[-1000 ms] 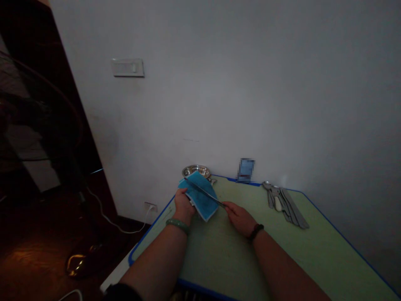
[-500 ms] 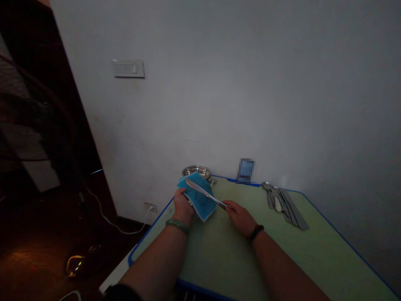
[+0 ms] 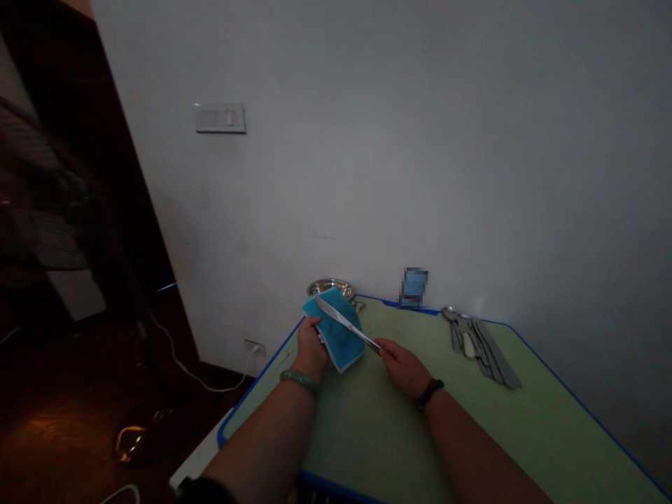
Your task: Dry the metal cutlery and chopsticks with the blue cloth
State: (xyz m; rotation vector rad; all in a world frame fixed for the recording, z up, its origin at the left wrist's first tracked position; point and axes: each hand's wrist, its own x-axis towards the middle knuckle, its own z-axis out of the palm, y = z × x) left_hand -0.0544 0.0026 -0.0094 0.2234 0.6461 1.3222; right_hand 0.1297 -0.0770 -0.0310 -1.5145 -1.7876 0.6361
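Observation:
My left hand point(image 3: 311, 346) grips a blue cloth point(image 3: 336, 337) above the left part of the green table point(image 3: 472, 427). A metal table knife point(image 3: 344, 323) lies slanted across the cloth, its blade pointing up and left. My right hand point(image 3: 402, 364) pinches the knife's handle end, just right of the cloth. A green bangle sits on my left wrist and a dark band on my right wrist.
A steel bowl point(image 3: 330, 287) stands at the table's far left corner. Several pieces of cutlery point(image 3: 480, 343) lie in a row at the far right. A blurred blue object point(image 3: 414, 287) leans by the wall. Cables run over the dark floor to the left.
The knife has turned a little on the cloth and its blade now shows flatter. Both hands stay in nearly the same place; the view has shifted slightly.

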